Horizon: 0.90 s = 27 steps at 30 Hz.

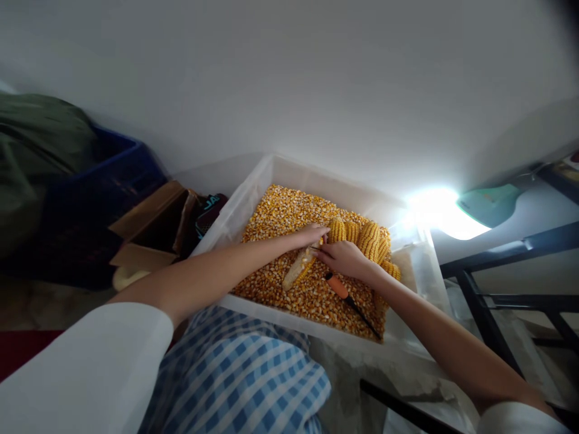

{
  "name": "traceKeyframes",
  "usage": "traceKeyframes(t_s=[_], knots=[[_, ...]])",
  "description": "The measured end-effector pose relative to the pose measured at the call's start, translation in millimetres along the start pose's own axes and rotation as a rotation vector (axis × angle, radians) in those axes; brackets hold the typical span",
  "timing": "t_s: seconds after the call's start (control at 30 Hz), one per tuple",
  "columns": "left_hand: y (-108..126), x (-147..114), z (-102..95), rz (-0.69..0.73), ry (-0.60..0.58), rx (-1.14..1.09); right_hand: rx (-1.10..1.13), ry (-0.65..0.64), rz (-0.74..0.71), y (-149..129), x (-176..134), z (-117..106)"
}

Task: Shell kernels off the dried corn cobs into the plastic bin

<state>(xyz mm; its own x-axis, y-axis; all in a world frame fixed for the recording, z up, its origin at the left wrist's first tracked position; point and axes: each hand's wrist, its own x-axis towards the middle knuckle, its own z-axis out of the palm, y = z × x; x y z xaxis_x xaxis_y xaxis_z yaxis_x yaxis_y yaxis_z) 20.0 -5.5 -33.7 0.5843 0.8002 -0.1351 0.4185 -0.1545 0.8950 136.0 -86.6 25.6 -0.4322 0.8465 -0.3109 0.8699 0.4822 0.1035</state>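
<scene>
A partly stripped corn cob (pixel 296 271) slants over a bed of loose kernels (pixel 280 211), its lower end pale and bare along one side. My left hand (pixel 312 235) is closed around the cob's upper end. Close beside it, my right hand (pixel 341 256) presses curled fingers against the same end; fine detail between the fingertips is hidden. Several whole yellow corn cobs (pixel 370 240) lie just beyond and right of my right hand. Below that hand, an orange-handled tool with a thin dark shaft (pixel 337 285) rests on the kernels.
A translucent plastic bin (pixel 266 310) holds the corn against a pale wall. At left are an open cardboard box (pixel 149 253) and a dark blue crate (pixel 122 163). A bright lamp (pixel 488 208) and a black metal frame (pixel 479 313) stand at right. Checked blue cloth (pixel 253 374) lies below.
</scene>
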Motion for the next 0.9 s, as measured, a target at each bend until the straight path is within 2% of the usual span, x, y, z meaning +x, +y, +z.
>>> traceKeyframes(t_s=[0.63, 0.9], knots=[[-2.4, 1.3, 1.8, 0.012, 0.012, -0.030, -0.015, 0.050, -0.024, 0.2, 0.6, 2.8], [-1.3, 1.8, 1.6, 0.017, 0.003, -0.005, -0.020, 0.019, 0.004, -1.4, -0.5, -0.4]])
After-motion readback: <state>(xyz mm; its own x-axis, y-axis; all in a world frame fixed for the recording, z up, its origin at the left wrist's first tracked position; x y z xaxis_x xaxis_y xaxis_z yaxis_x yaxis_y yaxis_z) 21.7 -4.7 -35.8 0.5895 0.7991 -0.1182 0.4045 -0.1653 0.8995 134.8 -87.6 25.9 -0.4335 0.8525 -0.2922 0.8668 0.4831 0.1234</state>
